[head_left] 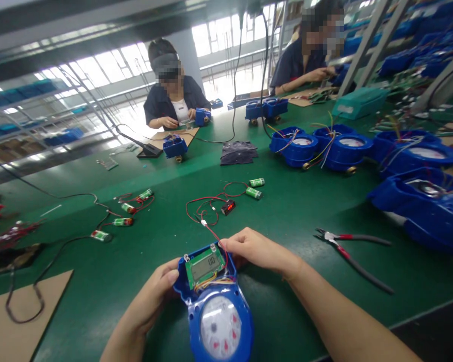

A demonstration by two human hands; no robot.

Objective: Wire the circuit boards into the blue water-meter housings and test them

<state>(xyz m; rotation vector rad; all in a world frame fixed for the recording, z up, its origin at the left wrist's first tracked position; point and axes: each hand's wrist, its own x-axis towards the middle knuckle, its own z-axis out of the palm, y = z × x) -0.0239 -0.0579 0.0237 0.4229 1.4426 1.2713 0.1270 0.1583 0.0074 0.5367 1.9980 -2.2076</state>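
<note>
A blue water meter (245, 322) with a round dial lies in front of me, its upper housing uncovered. Inside that housing sits a green circuit board (191, 279) whose small display reads zeros. My left hand (162, 284) grips the housing's left side, thumb on the rim. At the upper right corner, my right hand (249, 249) is closed with thumb and finger pressed by the red wire and the rim; its other fingers are partly hidden. The red wire runs up to a small panel meter (228, 207) with lit red digits and two green batteries (254, 193).
Cutting pliers (340, 241) lie open at right. Several blue meters (342, 146) with loose wires stand behind them. More wired batteries (123, 221) and a cardboard sheet (30, 311) are at left. A grey cloth (238, 152) lies farther back. Two people work across the table.
</note>
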